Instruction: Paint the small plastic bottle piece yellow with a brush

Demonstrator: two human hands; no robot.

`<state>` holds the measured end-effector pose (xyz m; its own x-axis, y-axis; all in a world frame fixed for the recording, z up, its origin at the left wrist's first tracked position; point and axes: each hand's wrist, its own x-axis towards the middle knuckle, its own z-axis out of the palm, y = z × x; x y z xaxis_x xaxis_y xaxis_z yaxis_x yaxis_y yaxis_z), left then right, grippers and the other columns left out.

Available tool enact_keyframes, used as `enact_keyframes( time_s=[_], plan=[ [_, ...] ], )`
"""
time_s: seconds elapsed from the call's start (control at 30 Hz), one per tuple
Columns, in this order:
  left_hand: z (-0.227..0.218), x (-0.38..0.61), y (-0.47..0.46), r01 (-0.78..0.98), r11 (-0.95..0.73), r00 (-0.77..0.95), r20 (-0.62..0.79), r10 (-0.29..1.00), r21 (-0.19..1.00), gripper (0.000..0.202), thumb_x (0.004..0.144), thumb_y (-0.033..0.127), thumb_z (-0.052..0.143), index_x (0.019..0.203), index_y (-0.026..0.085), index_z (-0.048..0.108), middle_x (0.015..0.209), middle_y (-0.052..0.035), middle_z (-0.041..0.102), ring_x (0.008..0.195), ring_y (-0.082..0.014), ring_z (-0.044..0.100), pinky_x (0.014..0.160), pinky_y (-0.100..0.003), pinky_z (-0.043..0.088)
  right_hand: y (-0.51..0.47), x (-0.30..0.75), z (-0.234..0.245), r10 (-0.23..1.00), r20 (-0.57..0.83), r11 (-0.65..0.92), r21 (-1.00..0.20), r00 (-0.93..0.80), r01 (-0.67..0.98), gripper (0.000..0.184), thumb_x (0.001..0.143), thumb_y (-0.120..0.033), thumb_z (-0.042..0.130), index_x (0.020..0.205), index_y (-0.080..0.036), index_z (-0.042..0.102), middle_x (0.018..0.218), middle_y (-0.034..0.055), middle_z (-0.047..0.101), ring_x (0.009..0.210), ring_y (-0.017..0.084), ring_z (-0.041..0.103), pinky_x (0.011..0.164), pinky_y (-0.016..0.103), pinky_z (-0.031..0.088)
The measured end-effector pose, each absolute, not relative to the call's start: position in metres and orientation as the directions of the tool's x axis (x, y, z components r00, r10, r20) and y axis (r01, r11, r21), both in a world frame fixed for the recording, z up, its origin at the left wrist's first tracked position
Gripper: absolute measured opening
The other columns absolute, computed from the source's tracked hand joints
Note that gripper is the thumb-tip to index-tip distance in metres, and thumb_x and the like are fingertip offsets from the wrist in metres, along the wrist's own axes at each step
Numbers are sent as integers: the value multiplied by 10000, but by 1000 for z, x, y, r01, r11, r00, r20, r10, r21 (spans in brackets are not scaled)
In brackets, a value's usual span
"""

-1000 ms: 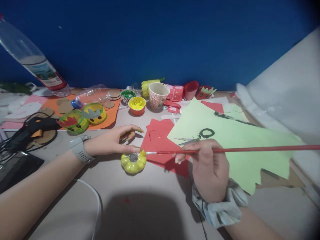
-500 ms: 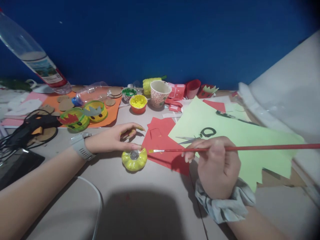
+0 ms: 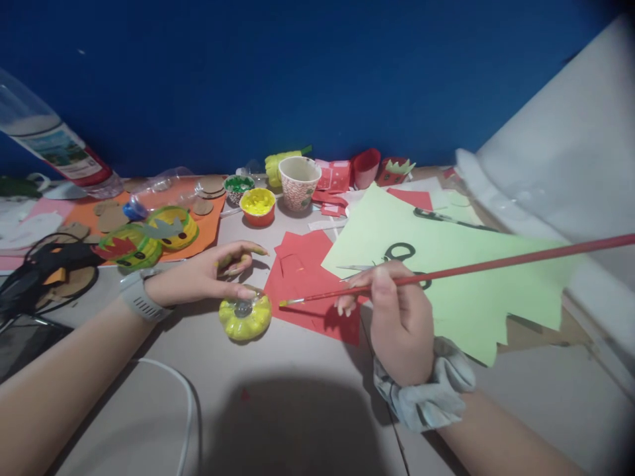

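Observation:
A plastic bottle base painted yellow (image 3: 247,325), with a clear centre, sits on the table. The thumb of my left hand (image 3: 203,274) rests on its far rim, and the other fingers are apart from it, the index stretched out. Paint stains show on those fingers. My right hand (image 3: 403,317) is closed around a thin red paintbrush (image 3: 489,266). Its yellow-tipped bristles are just right of the bottle base, over red paper (image 3: 310,311), apart from the base. Scissors (image 3: 399,252) lie on light green paper (image 3: 461,291), partly hidden behind my right hand.
Paper cups hold yellow paint (image 3: 258,202) and green paint (image 3: 239,185). A patterned paper cup (image 3: 298,188) stands beside them. Painted bottle bases with faces (image 3: 173,228) lie on orange paper at left. A tall bottle (image 3: 64,152) leans behind; a white cable (image 3: 186,396) runs in front.
The view has shifted, so things appear further left. My right hand has moved slightly left, and the brush now slants, its handle end higher. My left thumb stays on the bottle base.

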<state>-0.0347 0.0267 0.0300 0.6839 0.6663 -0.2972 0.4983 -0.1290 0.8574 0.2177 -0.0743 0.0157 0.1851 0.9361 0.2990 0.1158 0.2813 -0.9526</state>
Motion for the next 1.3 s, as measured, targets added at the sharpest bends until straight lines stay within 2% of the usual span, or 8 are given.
enact_keyframes(
  time_s=[0.13, 0.33, 0.47, 0.67, 0.87, 1.07, 1.2, 1.3],
  plan=[
    [26, -36, 27, 449, -92, 683, -275, 677, 889, 512, 765, 339, 682, 1214, 222, 467, 755, 50, 304, 656, -83, 358, 618, -202, 388, -67, 218, 15, 935, 202, 222, -974, 290, -35, 253, 935, -390, 431, 783, -217, 536, 623, -30, 611, 543, 86, 608, 516, 220, 497],
    [24, -37, 27, 476, -108, 659, -273, 701, 873, 537, 753, 353, 701, 1236, 258, 487, 748, 44, 360, 672, -96, 412, 671, -234, 455, -55, 214, 8, 979, -39, 24, -951, 198, -309, 315, 926, -439, 427, 749, -193, 512, 568, -22, 626, 525, 90, 616, 509, 202, 511],
    [26, -36, 27, 510, -141, 651, -274, 708, 849, 532, 760, 365, 687, 1242, 258, 486, 747, 42, 383, 670, -98, 419, 670, -234, 468, -55, 214, 6, 981, -91, -42, -963, 171, -268, 279, 911, -440, 462, 763, -202, 460, 521, -43, 603, 481, 90, 590, 486, 202, 500],
    [26, -37, 27, 525, -148, 657, -289, 696, 838, 510, 781, 357, 666, 1239, 247, 470, 755, 38, 359, 685, -100, 419, 675, -224, 474, -56, 216, 7, 974, -37, 21, -967, 223, -253, 300, 936, -437, 404, 768, -199, 475, 554, -37, 616, 500, 81, 592, 521, 206, 502],
    [27, -36, 27, 535, -165, 656, -284, 699, 829, 495, 790, 354, 650, 1235, 251, 462, 755, 43, 344, 678, -94, 395, 656, -206, 460, -56, 216, 7, 979, -61, -15, -972, 195, -233, 295, 918, -448, 438, 759, -200, 459, 529, -44, 599, 485, 88, 584, 505, 207, 499],
    [28, -36, 28, 531, -163, 663, -288, 691, 832, 506, 787, 356, 657, 1239, 233, 465, 741, 43, 343, 658, -93, 390, 641, -210, 456, -53, 216, 5, 982, -59, 5, -943, 181, -331, 304, 919, -449, 437, 763, -192, 483, 544, -36, 607, 499, 78, 589, 512, 186, 488],
    [27, -36, 28, 512, -167, 669, -269, 693, 843, 525, 785, 361, 668, 1253, 239, 464, 747, 38, 364, 689, -102, 419, 677, -218, 470, -53, 215, 7, 982, -94, -52, -968, 161, -244, 285, 907, -444, 465, 754, -204, 444, 512, -45, 587, 487, 93, 587, 515, 210, 496],
    [26, -36, 28, 510, -163, 675, -275, 685, 845, 515, 796, 361, 660, 1254, 240, 457, 764, 33, 369, 703, -101, 420, 681, -212, 468, -55, 216, 7, 982, -53, -11, -975, 183, -222, 285, 925, -435, 430, 761, -204, 454, 524, -44, 593, 490, 92, 590, 502, 212, 488]
  ],
)
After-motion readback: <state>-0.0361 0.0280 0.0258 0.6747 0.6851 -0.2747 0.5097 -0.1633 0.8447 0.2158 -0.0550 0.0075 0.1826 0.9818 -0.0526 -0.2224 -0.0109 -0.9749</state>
